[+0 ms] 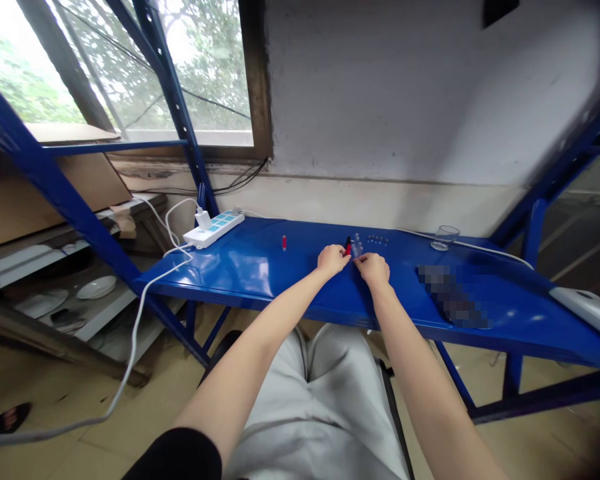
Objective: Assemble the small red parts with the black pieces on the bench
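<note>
Red black-topped cylinder (349, 247) is pinched in the left hand (333, 259), near the middle of the blue table (260, 261). White power strip (217, 229) lies at left end; right hand (375, 269): grip cannot be told; clear glass (446, 239) stands right rear; clear cluster (357, 246) sits just beside that hand; red tube (284, 243) stands left of both hands; tiny pieces (377, 239) form a row beyond.

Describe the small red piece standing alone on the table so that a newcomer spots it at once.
Find the blue table, then the white power strip at its left end in the view. Between that strip and the left hand stands a small red piece. Unlike the red-and-black piece in that hand, it stands by itself, touched by neither hand.
</note>
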Motion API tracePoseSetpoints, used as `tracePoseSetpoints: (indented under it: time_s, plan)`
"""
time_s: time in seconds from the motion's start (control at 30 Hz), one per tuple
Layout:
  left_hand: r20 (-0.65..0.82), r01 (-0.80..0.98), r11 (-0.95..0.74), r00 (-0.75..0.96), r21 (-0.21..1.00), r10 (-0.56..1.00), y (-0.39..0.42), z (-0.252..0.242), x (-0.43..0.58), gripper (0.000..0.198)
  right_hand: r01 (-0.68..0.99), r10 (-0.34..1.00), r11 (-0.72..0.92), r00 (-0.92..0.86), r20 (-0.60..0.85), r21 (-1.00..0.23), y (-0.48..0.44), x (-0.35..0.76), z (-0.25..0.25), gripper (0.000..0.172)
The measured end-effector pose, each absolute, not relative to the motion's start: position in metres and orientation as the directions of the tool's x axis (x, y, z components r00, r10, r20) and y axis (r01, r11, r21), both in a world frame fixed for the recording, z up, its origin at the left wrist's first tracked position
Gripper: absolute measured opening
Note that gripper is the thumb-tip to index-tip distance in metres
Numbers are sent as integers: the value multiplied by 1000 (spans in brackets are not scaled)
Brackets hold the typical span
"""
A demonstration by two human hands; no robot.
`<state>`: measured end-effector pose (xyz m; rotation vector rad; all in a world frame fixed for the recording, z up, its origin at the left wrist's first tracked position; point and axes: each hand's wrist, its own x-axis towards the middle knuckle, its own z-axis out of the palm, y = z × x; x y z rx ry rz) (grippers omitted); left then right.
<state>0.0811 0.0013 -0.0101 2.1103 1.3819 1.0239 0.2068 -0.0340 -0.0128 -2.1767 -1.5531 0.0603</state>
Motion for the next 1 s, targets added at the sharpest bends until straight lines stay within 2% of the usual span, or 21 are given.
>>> tracePoseSetpoints:
  time_s: [0.17,0.43,0.57,0.63,0.7,0.83,0.93,1.0]
  plan:
    - [351,631,-405,217,661,911,5,-15,83,13,894,896,-245,357,265,-376,-34,206,-14,22]
    - [297,712,-342,193,613,935,5,-17,89,11,887,904,-258,362,229,-383,-38,204,-11,23]
    - [283,709,-347,212,614,935,5,-12,84,19,893,910,-260,354,217,-366,-39,203,-9,23]
    - [327,710,-384,225,590,918,5,-2,73,23,897,911,-252,347,223,-364,-40,203,-9,25]
    - [433,723,-456,238,520,870,5,13,57,20,896,907,-243,346,241,-371,-41,203,-9,27]
    - [603,809,-527,290,260,743,7,47,13,26,863,863,-198,379,335,-466,-45,200,-7,34]
    - [609,873,-458,274,166,744,9,58,-21,33,841,757,-75,398,519,-535,-48,196,-4,33]
    - [600,910,-399,259,110,757,10,55,-40,36,862,664,51,348,662,-504,-49,193,-3,32]
